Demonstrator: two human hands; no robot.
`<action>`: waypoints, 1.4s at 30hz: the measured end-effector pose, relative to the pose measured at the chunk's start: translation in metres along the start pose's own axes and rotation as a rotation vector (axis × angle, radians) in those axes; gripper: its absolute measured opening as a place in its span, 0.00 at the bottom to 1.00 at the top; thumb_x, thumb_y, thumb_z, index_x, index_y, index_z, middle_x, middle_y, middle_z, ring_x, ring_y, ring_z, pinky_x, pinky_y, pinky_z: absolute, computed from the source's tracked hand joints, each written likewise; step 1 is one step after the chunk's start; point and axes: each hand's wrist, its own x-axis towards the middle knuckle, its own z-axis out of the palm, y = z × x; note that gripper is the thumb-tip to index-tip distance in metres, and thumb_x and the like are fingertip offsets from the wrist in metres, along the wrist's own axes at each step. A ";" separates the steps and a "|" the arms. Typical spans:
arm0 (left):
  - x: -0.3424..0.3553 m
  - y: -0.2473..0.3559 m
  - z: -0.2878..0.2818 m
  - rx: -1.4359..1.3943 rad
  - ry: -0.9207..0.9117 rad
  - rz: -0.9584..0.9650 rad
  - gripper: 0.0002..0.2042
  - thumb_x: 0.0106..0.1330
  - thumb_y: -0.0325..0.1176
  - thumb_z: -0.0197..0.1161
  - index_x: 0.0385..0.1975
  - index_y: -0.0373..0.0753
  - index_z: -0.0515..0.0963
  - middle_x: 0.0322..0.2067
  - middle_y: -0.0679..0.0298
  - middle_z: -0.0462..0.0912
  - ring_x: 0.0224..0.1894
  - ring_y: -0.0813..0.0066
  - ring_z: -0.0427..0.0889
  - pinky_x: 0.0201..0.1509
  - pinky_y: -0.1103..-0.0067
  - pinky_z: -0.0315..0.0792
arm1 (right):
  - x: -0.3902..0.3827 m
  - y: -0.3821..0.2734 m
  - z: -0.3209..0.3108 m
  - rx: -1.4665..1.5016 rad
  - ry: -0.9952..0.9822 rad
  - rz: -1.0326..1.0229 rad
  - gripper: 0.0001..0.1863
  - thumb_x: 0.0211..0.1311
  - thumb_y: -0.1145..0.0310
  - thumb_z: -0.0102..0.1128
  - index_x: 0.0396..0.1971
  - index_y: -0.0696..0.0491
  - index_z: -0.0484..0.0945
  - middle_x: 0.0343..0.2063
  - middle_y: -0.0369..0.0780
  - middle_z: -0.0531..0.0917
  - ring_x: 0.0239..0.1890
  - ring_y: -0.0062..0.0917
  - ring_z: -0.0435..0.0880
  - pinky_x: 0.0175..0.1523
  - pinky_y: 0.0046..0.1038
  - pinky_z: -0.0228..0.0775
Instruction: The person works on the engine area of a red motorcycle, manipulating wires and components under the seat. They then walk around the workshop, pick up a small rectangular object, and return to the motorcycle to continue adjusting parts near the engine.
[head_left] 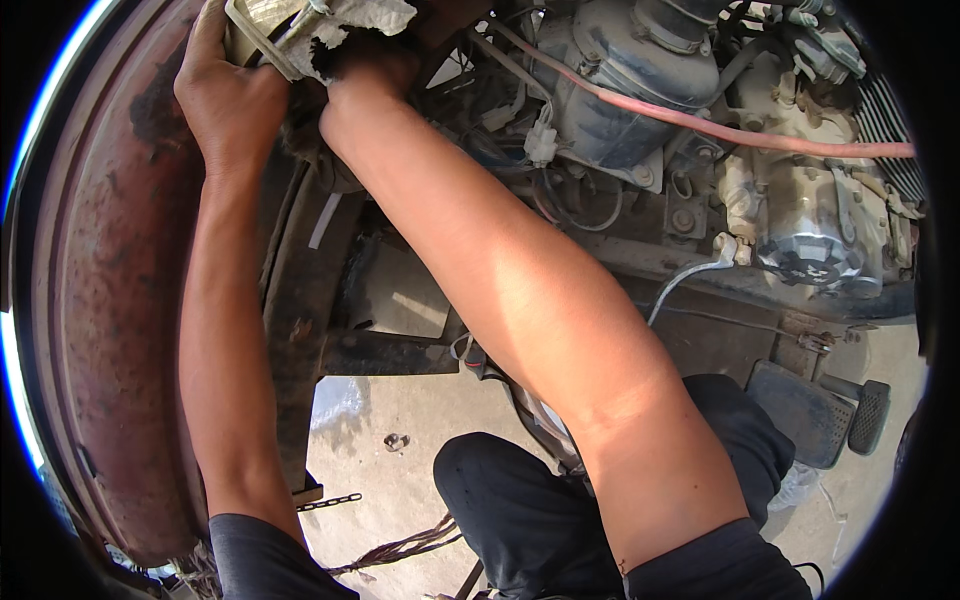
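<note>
Left hand: at the upper left, the left hand [240, 105] is against a pale bent frame [262, 42]; its fingertips are partly covered, so whether it is clamped on cannot be told.
Right hand: the right hand [372, 72] reaches in beside it, its fingers lost in shadow below a torn pale sheet [372, 14]; grip cannot be told.
Frame and sheet: together at the top edge, partly cut off by the view.
In the way: the right forearm [490, 235] slants across the middle, covering part of the machinery; a rust-red curved panel [125, 300] walls in the left arm.
Machinery, upper right: a dusty dark rounded housing [615, 95], with a pinkish-red hose [700, 120] running in front of it; farther right, a round silvery metal part [815, 250].
Between: a dusty pale connector [541, 143] hangs near the housing.
Lower right: a broad dark pedal [798, 412] with a smaller pedal [869, 417] just beside it.
Below: pale concrete floor [375, 415], a short chain [332, 502], a brownish wire bundle [405, 548], and the person's dark-trousered knees [495, 490].
</note>
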 end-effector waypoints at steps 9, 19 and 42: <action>0.000 -0.002 -0.001 0.017 0.016 0.009 0.27 0.54 0.27 0.64 0.57 0.35 0.70 0.52 0.55 0.78 0.56 0.67 0.76 0.60 0.74 0.67 | -0.003 0.002 -0.002 -0.116 -0.189 -0.171 0.20 0.55 0.74 0.57 0.49 0.53 0.69 0.42 0.36 0.77 0.39 0.22 0.75 0.43 0.28 0.68; -0.004 -0.002 -0.001 0.035 0.012 0.011 0.27 0.54 0.26 0.64 0.57 0.35 0.71 0.52 0.55 0.78 0.56 0.67 0.76 0.60 0.74 0.67 | 0.005 0.007 -0.003 -0.163 0.013 -0.220 0.18 0.57 0.73 0.56 0.48 0.60 0.69 0.46 0.42 0.77 0.43 0.27 0.75 0.50 0.28 0.68; -0.004 -0.004 0.000 0.080 0.023 0.025 0.26 0.55 0.26 0.63 0.57 0.36 0.71 0.52 0.55 0.78 0.55 0.67 0.76 0.60 0.75 0.67 | 0.001 0.009 0.001 -0.136 -0.042 -0.228 0.19 0.58 0.73 0.55 0.48 0.61 0.67 0.46 0.44 0.77 0.43 0.28 0.75 0.49 0.29 0.68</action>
